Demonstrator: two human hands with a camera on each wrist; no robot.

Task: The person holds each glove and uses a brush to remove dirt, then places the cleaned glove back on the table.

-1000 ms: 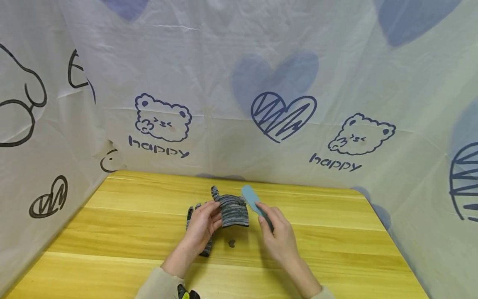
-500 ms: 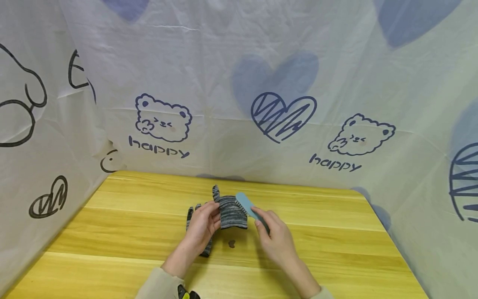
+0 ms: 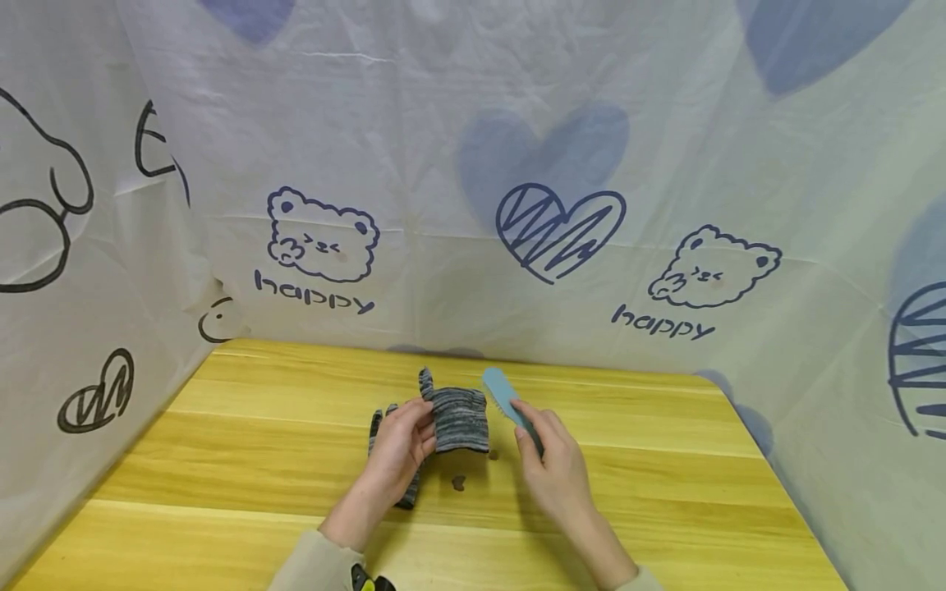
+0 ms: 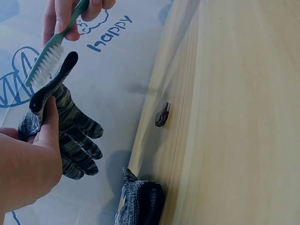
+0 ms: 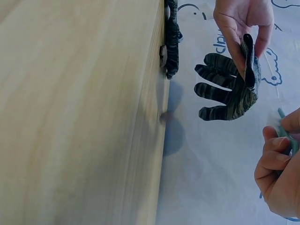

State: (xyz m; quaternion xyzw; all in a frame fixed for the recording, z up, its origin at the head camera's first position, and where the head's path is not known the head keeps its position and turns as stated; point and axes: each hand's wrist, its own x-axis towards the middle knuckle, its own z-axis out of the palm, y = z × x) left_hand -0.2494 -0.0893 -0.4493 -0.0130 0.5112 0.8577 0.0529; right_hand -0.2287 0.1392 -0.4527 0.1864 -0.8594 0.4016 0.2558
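Observation:
A grey-and-black knit glove point(image 3: 460, 420) is held up off the table by my left hand point(image 3: 399, 443), with its cuff toward the right. In the left wrist view, the fingers of this glove point(image 4: 77, 133) hang loose below the cuff. My right hand point(image 3: 556, 472) grips the handle of a blue-green brush point(image 3: 502, 392). The brush's white bristles point(image 4: 47, 65) face the glove, and the head view shows a small gap between them. A matching second glove point(image 3: 408, 494) lies on the table, partly hidden behind my left hand.
A dark brown clump point(image 3: 459, 483) lies on the wooden table point(image 3: 665, 476) in front of the raised glove. A smaller brown bit point(image 3: 493, 454) shows near the cuff; in the right wrist view this bit point(image 5: 165, 117) is blurred. Printed sheeting point(image 3: 443, 271) stands behind the table.
The brush went down across the glove's cuff, then off it to the upper right. A dark lump seen on the cuff earlier is gone, and a small brown bit shows below it.

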